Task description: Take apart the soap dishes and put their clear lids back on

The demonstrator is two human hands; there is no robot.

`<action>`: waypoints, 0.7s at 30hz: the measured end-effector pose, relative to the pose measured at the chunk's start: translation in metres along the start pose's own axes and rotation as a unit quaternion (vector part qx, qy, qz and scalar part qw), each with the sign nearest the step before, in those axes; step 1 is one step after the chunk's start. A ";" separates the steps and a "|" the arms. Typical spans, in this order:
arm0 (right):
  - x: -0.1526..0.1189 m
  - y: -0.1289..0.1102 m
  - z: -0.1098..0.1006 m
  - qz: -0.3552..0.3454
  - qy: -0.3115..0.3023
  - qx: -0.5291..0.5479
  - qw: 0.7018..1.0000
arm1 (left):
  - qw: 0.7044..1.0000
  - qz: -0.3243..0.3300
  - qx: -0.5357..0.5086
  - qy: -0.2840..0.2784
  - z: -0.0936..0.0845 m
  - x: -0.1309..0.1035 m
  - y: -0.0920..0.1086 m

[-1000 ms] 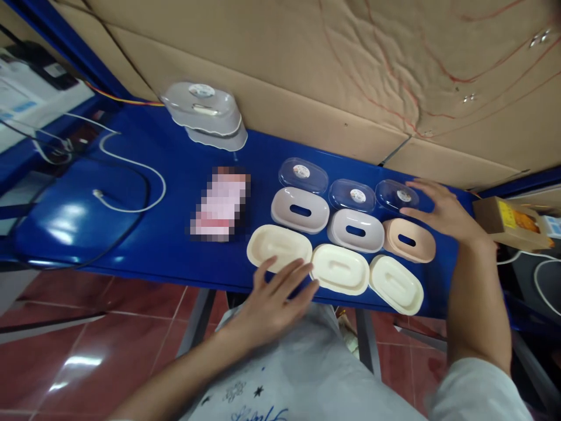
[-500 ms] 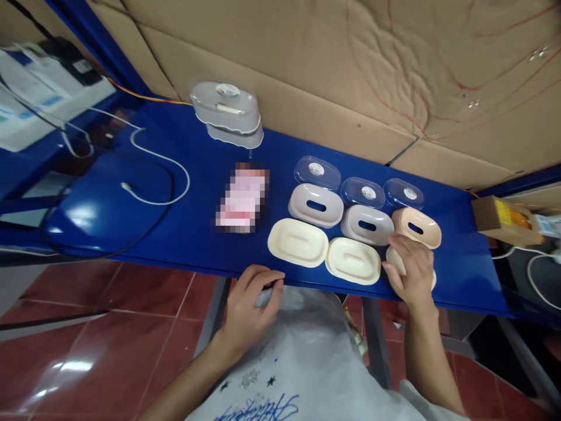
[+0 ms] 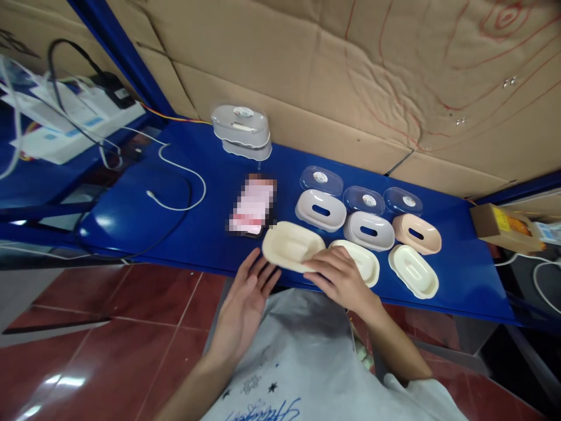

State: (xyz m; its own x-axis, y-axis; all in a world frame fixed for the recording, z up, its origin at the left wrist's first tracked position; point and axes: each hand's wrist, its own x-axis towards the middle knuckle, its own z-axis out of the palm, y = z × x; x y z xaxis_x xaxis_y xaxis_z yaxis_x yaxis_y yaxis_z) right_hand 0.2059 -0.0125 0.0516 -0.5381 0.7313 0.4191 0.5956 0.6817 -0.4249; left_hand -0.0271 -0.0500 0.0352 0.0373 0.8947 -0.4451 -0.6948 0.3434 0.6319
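My right hand (image 3: 339,278) grips the right end of a cream oval tray (image 3: 291,244), which is tilted near the table's front edge. Just left of and below that tray, my left hand (image 3: 249,286) has its fingers spread and holds nothing. A second cream tray (image 3: 366,266) lies partly hidden behind my right hand, and a third cream tray (image 3: 414,272) rests farther right. Behind them stand a grey slotted tray (image 3: 321,211), another grey slotted tray (image 3: 369,232) and a peach slotted tray (image 3: 417,234). Clear lids (image 3: 364,200) lie in a row at the back.
Stacked grey containers with a clear lid (image 3: 243,131) stand by the cardboard wall. A blurred-out phone (image 3: 253,206) lies left of the trays. Cables (image 3: 204,187) and a power strip (image 3: 83,137) are at the left, an open carton (image 3: 504,228) at the right.
My right hand has moved left from the rightmost cream tray to the leftmost one, gripping and tilting it. My left hand has opened its fingers. The view has shifted slightly.
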 end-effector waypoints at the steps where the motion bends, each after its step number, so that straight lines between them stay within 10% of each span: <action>1: 0.002 -0.001 -0.005 -0.021 -0.014 0.032 0.999 | 0.998 -0.040 -0.037 -0.007 0.004 0.001 0.001; 4: 0.016 0.007 -0.012 -0.036 -0.024 0.047 0.998 | 0.986 -0.125 -0.110 -0.003 0.017 0.007 0.001; 10: 0.048 0.047 -0.008 0.159 -0.022 -0.170 0.972 | 0.979 -0.131 -0.158 0.021 0.032 0.015 -0.004; 21: 0.023 -0.015 -0.023 -0.019 -0.102 -0.023 0.994 | 0.979 -0.113 -0.160 -0.054 0.036 0.031 -0.008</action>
State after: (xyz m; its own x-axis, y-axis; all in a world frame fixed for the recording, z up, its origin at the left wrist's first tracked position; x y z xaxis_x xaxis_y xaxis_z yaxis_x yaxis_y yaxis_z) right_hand 0.1983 -0.0066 0.0856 -0.6674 0.6975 0.2609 0.5968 0.7105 -0.3729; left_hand 0.0053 -0.0142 0.0395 0.2796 0.8375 -0.4694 -0.8486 0.4443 0.2873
